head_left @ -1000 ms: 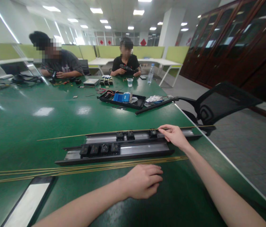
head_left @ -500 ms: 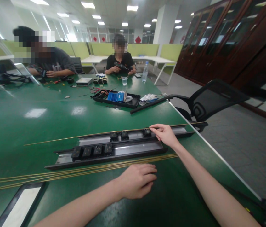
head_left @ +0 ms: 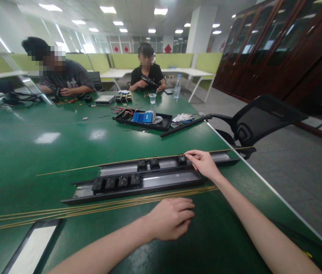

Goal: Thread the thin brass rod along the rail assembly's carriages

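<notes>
Two long black rails lie across the green table [head_left: 49, 152], the near rail [head_left: 163, 182] carrying several black socket modules [head_left: 116, 182] and the far rail [head_left: 166, 163] carrying three. My right hand [head_left: 203, 163] reaches over the far rail, its fingertips pinched at the thin brass rod [head_left: 92, 166] beside the rightmost module [head_left: 181, 159]. My left hand [head_left: 172, 217] rests on the table with fingers loosely curled, just in front of a bundle of brass rods [head_left: 92, 207]. Whether anything lies under its fingers I cannot make out.
A black tray [head_left: 145, 120] with blue parts and wires sits mid-table, white cloth [head_left: 182, 118] beside it. Two people work at the far end near a cup [head_left: 152, 98] and bottle [head_left: 177, 87]. A black mesh chair [head_left: 258, 121] stands at the right edge. A white-faced panel [head_left: 32, 247] lies near left.
Only the camera view shifted slightly; both hands stay where they were, right hand at the far rail and rod, left hand resting by the brass rods.
</notes>
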The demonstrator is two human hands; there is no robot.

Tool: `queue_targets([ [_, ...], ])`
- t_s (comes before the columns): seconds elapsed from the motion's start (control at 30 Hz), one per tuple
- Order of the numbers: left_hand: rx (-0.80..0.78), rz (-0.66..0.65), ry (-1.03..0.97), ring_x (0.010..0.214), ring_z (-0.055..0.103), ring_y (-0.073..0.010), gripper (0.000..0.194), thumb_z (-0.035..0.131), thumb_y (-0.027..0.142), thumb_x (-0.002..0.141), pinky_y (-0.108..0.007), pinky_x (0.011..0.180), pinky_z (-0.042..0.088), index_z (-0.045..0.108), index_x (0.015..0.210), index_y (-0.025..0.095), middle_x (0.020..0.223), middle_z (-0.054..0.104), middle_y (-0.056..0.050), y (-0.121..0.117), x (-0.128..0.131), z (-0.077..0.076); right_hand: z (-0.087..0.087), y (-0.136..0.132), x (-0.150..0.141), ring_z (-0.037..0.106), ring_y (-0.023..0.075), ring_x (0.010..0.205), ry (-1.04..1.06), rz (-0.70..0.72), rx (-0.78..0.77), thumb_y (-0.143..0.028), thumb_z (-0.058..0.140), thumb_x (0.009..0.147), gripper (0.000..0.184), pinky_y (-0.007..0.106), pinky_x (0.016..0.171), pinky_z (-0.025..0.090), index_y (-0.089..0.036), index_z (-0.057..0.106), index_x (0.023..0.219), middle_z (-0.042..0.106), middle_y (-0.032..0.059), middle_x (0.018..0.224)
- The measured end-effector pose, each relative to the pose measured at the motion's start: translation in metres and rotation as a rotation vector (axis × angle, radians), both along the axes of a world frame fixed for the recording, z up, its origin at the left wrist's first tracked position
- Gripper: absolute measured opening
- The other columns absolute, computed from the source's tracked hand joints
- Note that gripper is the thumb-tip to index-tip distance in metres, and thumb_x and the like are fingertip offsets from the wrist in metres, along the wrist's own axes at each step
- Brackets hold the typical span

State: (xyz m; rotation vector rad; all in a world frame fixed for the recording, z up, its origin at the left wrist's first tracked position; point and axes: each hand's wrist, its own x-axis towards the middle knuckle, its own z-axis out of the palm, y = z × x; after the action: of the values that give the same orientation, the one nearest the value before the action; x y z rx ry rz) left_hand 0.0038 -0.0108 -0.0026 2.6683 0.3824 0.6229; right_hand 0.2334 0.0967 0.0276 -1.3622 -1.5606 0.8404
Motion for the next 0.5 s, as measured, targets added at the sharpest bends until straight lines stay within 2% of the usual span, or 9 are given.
queue_targets([
  [0.3,0.003,-0.006,0.005,0.133,0.057,-0.0218,0.027,0.049,0.022,0.097,-0.034,0.115,0.047,0.065,0.117,0.015,0.133,0.066,-0.01,-0.0007,-0.0001,0.0008,0.0026,-0.0026,0.0001,0.041,0.0108,0.04,0.006,0.009,0.032,-0.057,0.067,0.085,0.042,0.025,0.044,0.031,-0.017,0.074,0.094,0.049,-0.0044,0.044],
  [0.5,0.008,-0.004,0.001,0.133,0.057,-0.0216,0.027,0.049,0.022,0.097,-0.033,0.115,0.047,0.065,0.117,0.014,0.133,0.066,-0.01,-0.0002,0.0005,-0.0002,-0.0002,0.0003,0.001,0.042,0.0108,0.04,0.009,-0.006,0.013,-0.057,0.068,0.085,0.044,0.025,0.044,0.032,-0.015,0.075,0.095,0.051,-0.0037,0.045],
])
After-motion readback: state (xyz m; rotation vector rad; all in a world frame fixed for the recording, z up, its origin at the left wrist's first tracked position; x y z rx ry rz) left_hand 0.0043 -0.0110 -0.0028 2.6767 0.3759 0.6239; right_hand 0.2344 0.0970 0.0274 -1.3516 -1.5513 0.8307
